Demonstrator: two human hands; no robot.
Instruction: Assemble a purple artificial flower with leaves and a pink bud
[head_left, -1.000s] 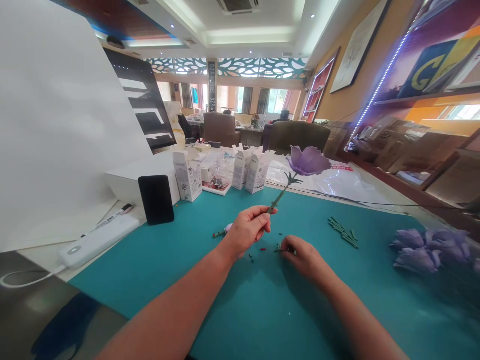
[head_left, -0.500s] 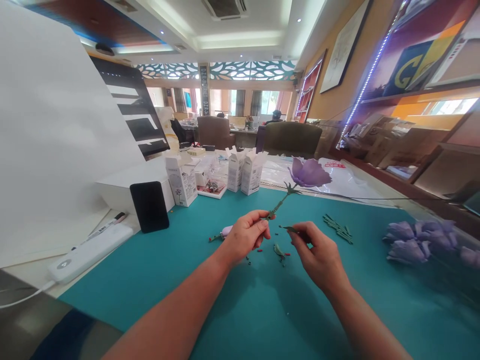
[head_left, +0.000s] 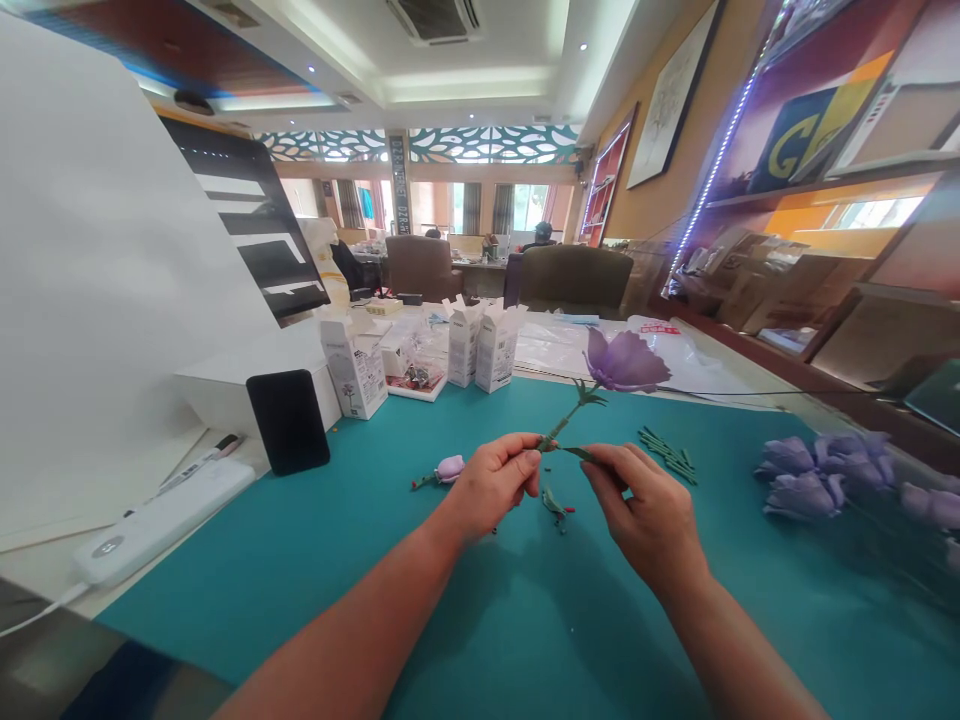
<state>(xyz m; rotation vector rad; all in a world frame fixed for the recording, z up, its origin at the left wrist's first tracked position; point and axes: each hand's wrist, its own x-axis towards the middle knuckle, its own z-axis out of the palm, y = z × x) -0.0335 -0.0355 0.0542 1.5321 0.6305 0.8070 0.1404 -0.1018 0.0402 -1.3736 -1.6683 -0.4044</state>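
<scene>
1. The left hand (head_left: 504,480) grips the stem of the purple flower (head_left: 622,362), its bloom tilted up and to the right, above the green mat (head_left: 480,610).
2. The right hand (head_left: 646,510) pinches a green leaf (head_left: 578,453); the leaf's tip is at the stem, though whether they touch cannot be told.
3. A small bud (head_left: 451,469) lies on the mat beside the left hand; green sticks (head_left: 667,456) lie beyond the right hand.

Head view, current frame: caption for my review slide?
Left hand holds a purple flower by its stem; right hand brings a green leaf to it.
</scene>
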